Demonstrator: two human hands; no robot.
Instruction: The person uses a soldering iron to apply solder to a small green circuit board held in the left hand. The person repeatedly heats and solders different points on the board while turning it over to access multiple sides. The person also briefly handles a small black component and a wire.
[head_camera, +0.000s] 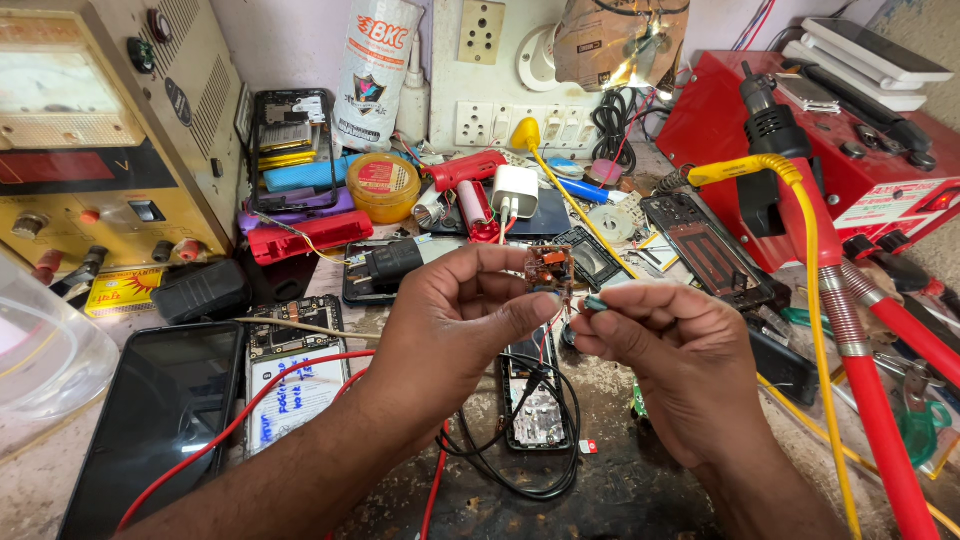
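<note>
My left hand (455, 325) pinches a small orange-brown circuit board (549, 268) between thumb and fingers, held up over the bench. Thin red and black wires hang from the board toward an opened phone (535, 405) lying below. My right hand (665, 345) is closed beside the board, its fingertips pinching a small dark green-tipped part (596, 302) next to the board's lower edge. Both hands hover above the cluttered worktable (620, 480).
A power supply unit (110, 130) stands at the left with a red lead (250, 405) crossing a dark phone (165, 420). A red hot-air station (830, 150) and its red and yellow hoses (840, 300) fill the right. Phone parts, a white charger (515, 190), a yellow tin (383, 186) crowd the back.
</note>
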